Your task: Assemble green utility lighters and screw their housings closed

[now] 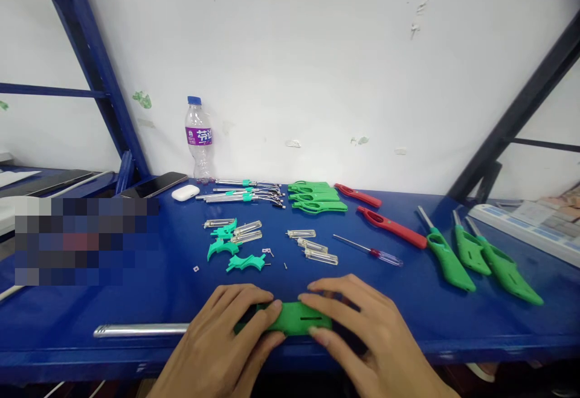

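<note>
A green long-nosed lighter (296,318) lies sideways near the front edge of the blue table, its metal tube (140,330) pointing left. My left hand (235,331) is closed around its middle, thumb and fingers on the green body, hiding the trigger area. With thumb and fingertips, my right hand (357,325) grips the handle end at the right. A dark slot shows on the casing between my hands. Just beyond lie teal plastic triggers (247,262), clear fuel tanks (321,257) and a tiny screw (285,266).
A screwdriver (371,252) lies behind my right hand. Farther back are metal tubes with wires (244,197), green casings (317,197) and red casings (392,227). Several green lighters (451,262) and a power strip (525,229) are right. A bottle (199,144) stands by the wall.
</note>
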A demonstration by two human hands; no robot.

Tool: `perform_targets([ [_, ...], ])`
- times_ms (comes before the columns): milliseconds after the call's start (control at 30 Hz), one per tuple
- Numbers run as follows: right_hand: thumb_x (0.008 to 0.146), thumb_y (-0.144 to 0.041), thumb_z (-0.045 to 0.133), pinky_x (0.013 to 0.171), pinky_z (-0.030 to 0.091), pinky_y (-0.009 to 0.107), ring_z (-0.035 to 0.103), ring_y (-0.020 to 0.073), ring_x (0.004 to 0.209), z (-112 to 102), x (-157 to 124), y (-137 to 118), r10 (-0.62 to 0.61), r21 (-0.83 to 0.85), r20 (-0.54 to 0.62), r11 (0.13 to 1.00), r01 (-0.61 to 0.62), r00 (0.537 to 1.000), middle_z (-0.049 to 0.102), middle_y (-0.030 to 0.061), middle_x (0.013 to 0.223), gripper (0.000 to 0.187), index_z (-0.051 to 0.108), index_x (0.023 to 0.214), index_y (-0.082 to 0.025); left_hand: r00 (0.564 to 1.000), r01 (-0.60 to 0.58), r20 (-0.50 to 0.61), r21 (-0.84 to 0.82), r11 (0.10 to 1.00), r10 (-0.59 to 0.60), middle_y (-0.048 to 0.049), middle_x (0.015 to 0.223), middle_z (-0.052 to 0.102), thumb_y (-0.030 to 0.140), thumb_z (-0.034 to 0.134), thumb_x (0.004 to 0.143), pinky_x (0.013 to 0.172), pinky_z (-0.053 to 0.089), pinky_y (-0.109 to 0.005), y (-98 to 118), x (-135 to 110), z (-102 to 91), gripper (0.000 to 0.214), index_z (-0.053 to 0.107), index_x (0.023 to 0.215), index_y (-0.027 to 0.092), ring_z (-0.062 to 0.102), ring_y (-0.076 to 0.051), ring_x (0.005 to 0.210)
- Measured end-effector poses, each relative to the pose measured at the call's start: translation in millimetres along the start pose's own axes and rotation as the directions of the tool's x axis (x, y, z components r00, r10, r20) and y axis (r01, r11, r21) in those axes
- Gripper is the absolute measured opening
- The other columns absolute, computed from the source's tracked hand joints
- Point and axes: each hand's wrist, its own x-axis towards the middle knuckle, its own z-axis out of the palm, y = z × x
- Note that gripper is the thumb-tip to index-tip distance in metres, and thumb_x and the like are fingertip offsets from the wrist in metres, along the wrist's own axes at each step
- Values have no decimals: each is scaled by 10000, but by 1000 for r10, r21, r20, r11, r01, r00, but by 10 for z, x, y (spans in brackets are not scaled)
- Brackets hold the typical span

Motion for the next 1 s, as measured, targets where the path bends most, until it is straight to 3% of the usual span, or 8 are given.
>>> perform_targets([
  [133,1093,-295,586,947,591,311,759,180,1070,-141,-33,290,155,5,-201,988,-157,967,792,4,1162,182,740,1187,-315,999,22,45,-14,1000,-21,-67,1138,724,178,533,1111,877,606,-334,-38,18,-7,191,656,1255,202,701,-211,1024],
  [233,1078,-394,602,1004,569,459,739,272,1135,-309,-113,713,167,-241,-263,942,-232,950,785,50,1220,240,744,1247,-297,997,41,67,-5,999,-40,-60,1164,724,188,524,1111,870,621,-335,-62,16,-10,199,661,1250,224,711,-213,1032],
  [333,1068,-525,568,1002,569,568,727,365,1202,-388,-221,1099,273,-340,-162,887,-314,948,782,114,1298,437,721,1347,-226,997,41,61,10,999,-42,-55,1189,741,212,525,1111,885,636,-333,-77,-2,-6,202,670,1251,235,731,-212,1048],
  [467,1081,-446,552,947,612,513,792,333,1077,-341,-328,1291,304,-314,-62,898,-308,951,835,72,1176,337,786,1232,-255,997,30,74,62,998,-35,-50,1224,766,224,551,1101,955,635,-340,-87,-33,4,238,670,1306,239,747,-217,1108],
  [667,1105,-328,455,845,631,409,792,277,1028,-315,-350,1247,297,-260,-90,914,-311,951,788,86,1186,376,658,1416,-268,998,0,57,95,995,-5,-65,1212,773,225,518,1116,928,636,-347,-65,-9,-5,244,685,1293,216,756,-222,1064],
  [833,1141,-325,351,795,607,334,723,199,834,-317,-147,961,272,-146,-135,946,-290,953,673,29,946,366,566,1433,-275,1000,-16,-9,85,996,17,-59,1114,793,239,460,1144,847,644,-334,-15,63,-33,257,710,1188,200,766,-211,978],
  [933,1146,-407,393,887,578,332,714,204,1030,-294,139,642,341,-39,-39,939,-342,939,681,52,1149,299,563,1358,-283,999,-28,-30,103,994,32,-60,1089,796,244,451,1149,823,643,-341,-8,69,-28,264,708,1182,191,768,-217,956],
  [1000,1155,-388,374,774,558,303,695,186,879,-272,355,456,347,26,69,936,-350,935,689,21,1015,247,569,1254,-272,999,-38,-27,124,992,41,-66,1104,795,243,456,1148,833,641,-346,-15,56,-16,261,704,1207,186,767,-224,975],
])
